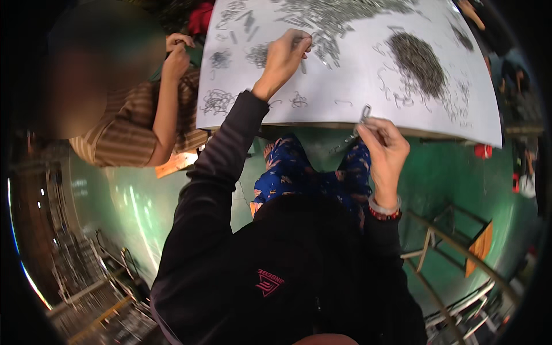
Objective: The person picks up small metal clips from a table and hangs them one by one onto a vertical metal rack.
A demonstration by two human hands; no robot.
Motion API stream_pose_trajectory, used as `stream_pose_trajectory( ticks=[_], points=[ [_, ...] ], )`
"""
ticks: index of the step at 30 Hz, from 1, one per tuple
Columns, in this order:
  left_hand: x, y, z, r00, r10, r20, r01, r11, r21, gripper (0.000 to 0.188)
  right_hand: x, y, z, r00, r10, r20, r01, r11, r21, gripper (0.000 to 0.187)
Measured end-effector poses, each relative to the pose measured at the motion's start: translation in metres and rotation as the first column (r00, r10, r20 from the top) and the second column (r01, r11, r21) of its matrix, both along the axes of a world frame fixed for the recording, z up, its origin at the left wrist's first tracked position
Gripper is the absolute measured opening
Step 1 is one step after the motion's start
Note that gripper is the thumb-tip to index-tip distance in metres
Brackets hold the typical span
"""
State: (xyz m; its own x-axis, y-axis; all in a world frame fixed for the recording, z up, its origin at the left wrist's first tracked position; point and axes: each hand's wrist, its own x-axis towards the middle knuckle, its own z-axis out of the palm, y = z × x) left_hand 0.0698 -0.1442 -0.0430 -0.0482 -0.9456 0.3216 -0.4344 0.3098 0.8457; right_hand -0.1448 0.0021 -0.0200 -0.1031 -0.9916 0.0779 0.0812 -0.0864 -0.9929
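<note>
Above the white table [356,69], my left hand [284,57] reaches out to the near end of a large heap of small grey metal pieces [330,20]. Its thumb and fingers are pinched together; whatever lies between them is too small to make out. My right hand [386,144] is closed at the table's near edge, above my lap. Between its thumb and fingers is a slim silver metal piece with a looped end [366,110], and a thin shiny part hangs below the fingertips. Bent wire hooks [299,100] lie scattered between my hands.
A dense mound of wire hooks [418,64] sits on the right of the table, with smaller clusters [217,102] on the left. Another person in a striped top [123,123] sits close at my left. A metal-framed stool [443,236] stands on the green floor at right.
</note>
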Motion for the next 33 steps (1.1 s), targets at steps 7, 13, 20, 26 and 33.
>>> stream_pose_trajectory(
  ticks=[7,13,20,26,33],
  points=[
    [-0.066,0.118,0.030,0.897,-0.301,-0.324,0.348,0.933,0.096,0.015,-0.003,0.005,-0.020,0.996,-0.090,0.010,0.089,0.995,0.046,0.013],
    [-0.079,0.121,0.020,0.948,-0.195,-0.250,0.227,0.968,0.108,0.015,0.001,0.003,-0.022,0.988,-0.147,-0.047,0.146,0.989,-0.020,0.012],
    [-0.089,0.113,0.022,0.877,-0.212,-0.432,0.283,0.953,0.106,0.014,0.006,-0.002,-0.026,0.965,-0.209,-0.159,0.190,0.974,-0.126,0.015],
    [-0.081,0.120,0.020,0.872,-0.244,-0.425,0.316,0.943,0.106,0.009,-0.023,-0.024,-0.026,0.991,-0.112,-0.071,0.114,0.993,0.016,0.017],
    [-0.080,0.142,0.024,0.917,-0.239,-0.320,0.294,0.946,0.136,0.008,0.017,-0.153,-0.075,0.829,0.024,-0.559,-0.119,0.984,-0.135,0.021]
  ],
)
